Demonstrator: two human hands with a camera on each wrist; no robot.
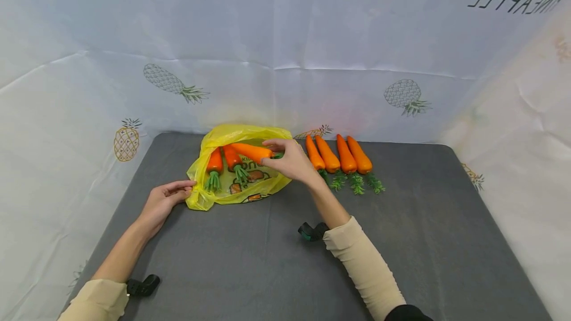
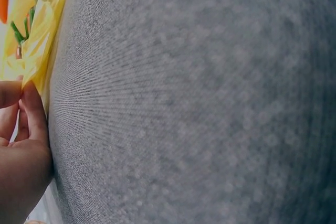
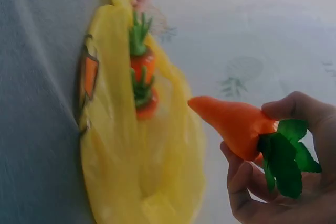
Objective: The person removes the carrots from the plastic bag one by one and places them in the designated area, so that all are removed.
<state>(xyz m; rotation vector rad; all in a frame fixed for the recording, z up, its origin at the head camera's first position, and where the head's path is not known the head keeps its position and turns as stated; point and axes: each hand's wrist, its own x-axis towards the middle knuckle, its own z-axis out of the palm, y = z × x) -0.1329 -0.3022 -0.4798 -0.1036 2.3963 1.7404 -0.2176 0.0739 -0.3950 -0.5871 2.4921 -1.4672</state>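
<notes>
Cream sleeves [image 1: 366, 266] nearest, grey table [image 1: 267, 271] spreading beneath. My left grip [image 1: 160, 204], thumb and finger together, pinching left edge of yellow bag [image 1: 245, 133]; bag lies on table, mouth gaping. Two carrots [image 1: 215, 161] inside, green tops toward me. And here, my right grip [image 1: 292, 160], clamped on single carrot [image 1: 250, 152] near its leafy end, pointed tip aimed left, there at bag's mouth. Just right of bag: four carrots [image 1: 327, 155] side by side on table, leaves my way. Behind everything, pale cloth [image 1: 312, 28] printed with pineapples [image 1: 162, 78].
</notes>
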